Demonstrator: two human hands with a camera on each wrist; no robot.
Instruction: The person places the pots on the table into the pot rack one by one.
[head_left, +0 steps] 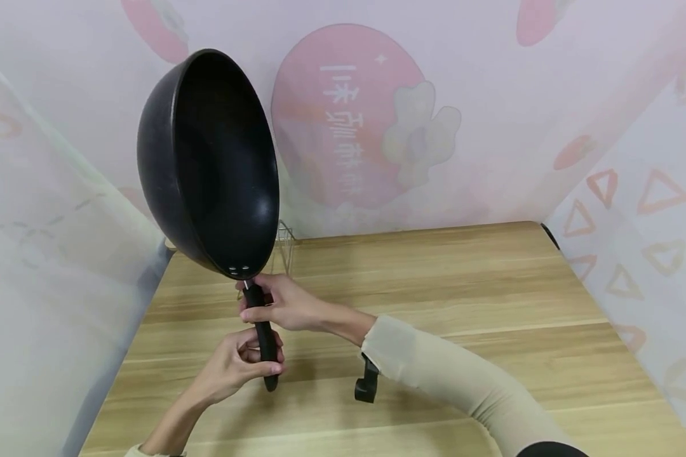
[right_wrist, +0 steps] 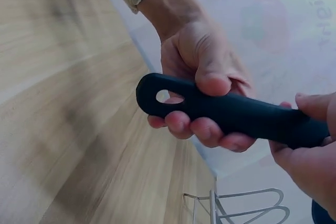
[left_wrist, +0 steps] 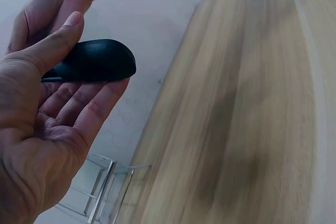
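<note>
Hands (head_left: pixel 263 330) grip the wok (head_left: pixel 208 162) handle above the table (head_left: pixel 463 285), rim upright.

One black pan (head_left: pixel 208 165), two hands, left (head_left: pixel 237 365) and right (head_left: pixel 282 303), one wire rack (head_left: pixel 282 244), one black clip (head_left: pixel 367 384), one wooden surface (head_left: pixel 463 285).

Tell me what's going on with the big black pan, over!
Left hand and right hand both grip the black plastic handle. Round black metal pan held upright above the wooden table. Wire rack behind it, apart.
</note>
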